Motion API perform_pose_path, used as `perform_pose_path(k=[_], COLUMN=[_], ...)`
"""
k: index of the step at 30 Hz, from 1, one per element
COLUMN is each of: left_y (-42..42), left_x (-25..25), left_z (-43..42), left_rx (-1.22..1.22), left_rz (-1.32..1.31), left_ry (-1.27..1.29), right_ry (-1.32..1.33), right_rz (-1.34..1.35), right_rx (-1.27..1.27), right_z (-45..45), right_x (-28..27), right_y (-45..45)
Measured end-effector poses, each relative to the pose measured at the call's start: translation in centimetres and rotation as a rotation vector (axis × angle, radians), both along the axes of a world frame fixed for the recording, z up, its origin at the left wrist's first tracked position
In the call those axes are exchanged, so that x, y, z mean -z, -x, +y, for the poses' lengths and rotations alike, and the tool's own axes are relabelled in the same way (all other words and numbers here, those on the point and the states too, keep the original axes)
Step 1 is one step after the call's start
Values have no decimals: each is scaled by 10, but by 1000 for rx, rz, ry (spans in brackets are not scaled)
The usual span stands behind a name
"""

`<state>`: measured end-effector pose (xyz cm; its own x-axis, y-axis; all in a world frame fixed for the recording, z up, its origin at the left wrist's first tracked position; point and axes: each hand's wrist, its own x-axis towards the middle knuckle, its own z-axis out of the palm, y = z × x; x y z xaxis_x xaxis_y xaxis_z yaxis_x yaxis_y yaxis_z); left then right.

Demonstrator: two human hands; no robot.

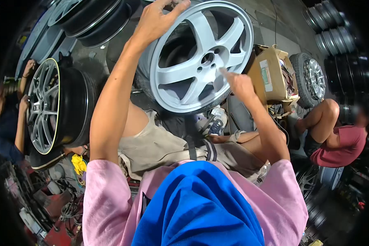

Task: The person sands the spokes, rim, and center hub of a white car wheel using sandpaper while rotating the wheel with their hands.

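Biggest stuff first: the far right is stacked with silver and black wheels (348,74), and just in front of them sits a person in a maroon shirt (340,143), knees bent up. Over on the left, another person in dark clothes (8,139) has both hands on a spoked wheel (45,104) with a yellowish lip and a black barrel. The pale grey wheel (207,71) is dead centre, tilted up in front of the wearer's lap on the far side. Right of that there's an open cardboard box (270,78), with a tyre (301,80) on a shiny rim just past it. Smaller bits: a dark sneaker (217,124) under the grey wheel, a yellow cloth (79,164) near left. Left hand (163,15) is at the grey wheel's far-left edge, cut off up top, so can't tell how tight. Right hand (240,85) has the index stuck out at the hub, other fingers curled; can't tell if it's holding anything.
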<state>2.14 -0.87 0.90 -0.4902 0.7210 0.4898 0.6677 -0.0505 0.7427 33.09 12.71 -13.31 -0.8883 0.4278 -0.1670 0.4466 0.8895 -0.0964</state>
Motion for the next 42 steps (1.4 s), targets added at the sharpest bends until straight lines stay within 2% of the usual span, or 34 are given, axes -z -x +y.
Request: perform_pose_path(k=[1,3,4,6,7,8,10,12,14,15,16,18,19,22,23,24,25,26,27,28,29,30,31,32,34,36,38,39,42], left_y=[-2,-6,-7,-12,-16,-15,-10,-8,-8,-7,-6,-1,-1,-2,-3,-12,-17,-18,-16,-14,-10,-8,-7,-5,-4,-4,-3,-4,-6], left_x=[3,3,6,16,13,16,19,21,24,26,28,32,35,29,26,13,7,10,13,15,17,22,26,30,27,29,31,31,29], left_z=[1,0,0,1,2,2,3,2,0,2,3,7,9,9,7,3,2,2,5,7,3,2,4,7,5,3,5,5,7], left_rx=[26,44,41,-14,-17,-7,-2,0,-7,-14,-19,-17,-14,-9,-18,-4,15,21,21,16,-27,-23,-14,-7,-7,-10,-12,0,-18], left_rz=[18,4,7,131,101,103,147,111,62,114,170,216,261,229,228,158,90,89,141,195,122,127,171,214,203,186,220,224,175], left_ry=[8,86,89,103,85,91,110,136,162,136,111,71,26,64,66,103,140,145,74,0,235,236,161,84,92,109,90,95,111], right_ry=[0,7,10,-70,-144,-140,-300,-305,-176,-55,-53,439,438,1968,2067,2071,1949,1823,1622,1616,934,234,131,127,-36,4,662,1210,1145], right_rz=[3,262,265,284,336,338,348,333,386,494,494,446,450,828,917,904,849,804,611,618,624,562,188,190,271,289,483,539,595], right_rx=[-2,-107,-109,-364,-426,-416,-496,-480,-318,-205,-206,216,224,924,1018,1021,918,821,656,655,178,-255,-179,-175,-321,-281,19,341,307], right_z=[4,9,1,-26,-29,-25,-16,-21,-38,-47,-52,-58,-58,-58,-64,-66,-68,-69,-56,-42,-31,-27,-27,-27,-26,-34,-30,-25,-18], right_x=[3,10,3,-6,-4,1,7,12,27,41,44,48,48,44,44,42,39,37,38,37,36,36,2,2,8,25,43,47,8], right_y=[1,7,13,22,29,34,45,47,51,53,60,72,71,74,76,77,76,72,65,61,57,55,59,57,56,57,67,64,49])
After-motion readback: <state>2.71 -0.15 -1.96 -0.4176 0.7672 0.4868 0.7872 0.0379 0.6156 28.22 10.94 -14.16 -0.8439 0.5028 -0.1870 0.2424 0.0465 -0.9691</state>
